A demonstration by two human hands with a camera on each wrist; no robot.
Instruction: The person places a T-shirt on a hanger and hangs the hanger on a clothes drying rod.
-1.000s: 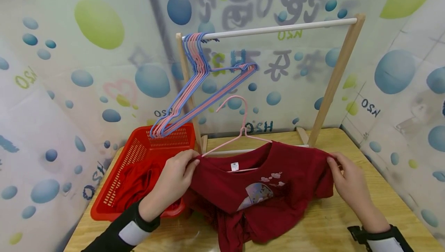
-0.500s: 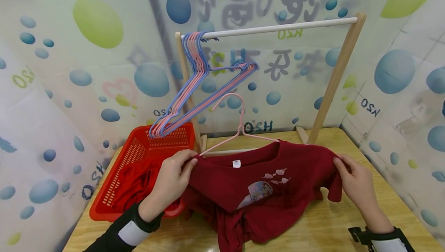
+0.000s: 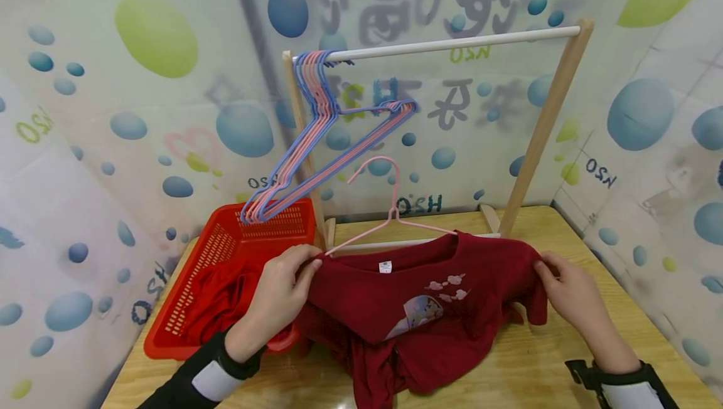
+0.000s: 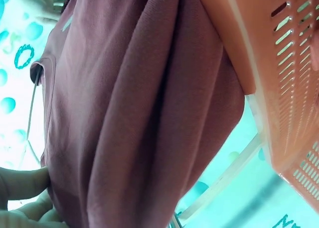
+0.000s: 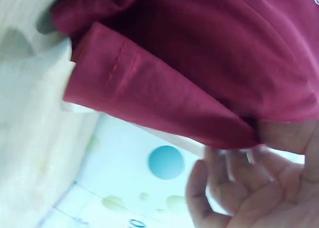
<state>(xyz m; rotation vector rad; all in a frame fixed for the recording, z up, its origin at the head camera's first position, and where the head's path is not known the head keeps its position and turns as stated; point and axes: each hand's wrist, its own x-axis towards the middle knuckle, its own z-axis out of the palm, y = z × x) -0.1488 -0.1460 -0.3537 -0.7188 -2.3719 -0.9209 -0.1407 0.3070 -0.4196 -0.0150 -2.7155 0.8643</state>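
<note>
A dark red shirt (image 3: 418,296) with a printed fan and blossoms is held up by both hands above the table. My left hand (image 3: 282,290) pinches its left shoulder, close to the end of a pink hanger (image 3: 393,208). That hanger's shoulders run into the neckline, its hook standing up free. My right hand (image 3: 573,290) pinches the shirt at the right shoulder, thumb in front; in the right wrist view the short sleeve (image 5: 149,88) hangs beside the fingers. Cloth hides the hanger's right end. Folds of the shirt fill the left wrist view.
At the left stands a red perforated basket (image 3: 169,327) with red cloth (image 3: 220,296) inside. Behind, a wooden rack with a white rail (image 3: 452,47) carries several blue and pink hangers (image 3: 316,127) at its left end. The wooden table (image 3: 621,296) extends to the right.
My right hand moved outward, stretching the shirt and shifting its neckline right, then came slightly back in. The left hand keeps its pinch, almost in place.
</note>
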